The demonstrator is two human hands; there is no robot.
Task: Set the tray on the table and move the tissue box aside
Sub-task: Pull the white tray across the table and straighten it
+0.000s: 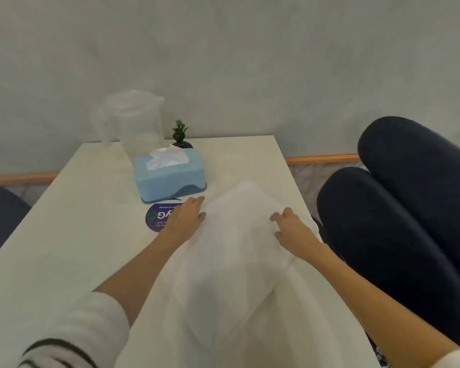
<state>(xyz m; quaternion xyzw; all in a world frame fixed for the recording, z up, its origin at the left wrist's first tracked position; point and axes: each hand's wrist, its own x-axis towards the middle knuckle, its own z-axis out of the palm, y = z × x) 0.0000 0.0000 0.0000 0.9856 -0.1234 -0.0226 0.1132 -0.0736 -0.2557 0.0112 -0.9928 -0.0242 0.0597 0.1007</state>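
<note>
A white rectangular tray [237, 251], blurred, lies at a slant on the right half of the pale table [72, 229]. My left hand [186, 220] grips its far left edge, fingers stretched along the rim. Over the tray's right edge my right hand [292, 231] holds with curled fingers. Whether the tray rests flat on the table or hovers just above it I cannot tell. The blue tissue box [170, 176], a white tissue sticking out of its top, stands just beyond my left hand, close to the tray's far corner but apart from it.
A clear plastic jug [133, 123] and a small potted plant [180, 135] stand behind the tissue box by the wall. A round purple sticker [157, 217] is partly under my left hand. Dark blue seats stand at the right [398, 208] and left [0, 216].
</note>
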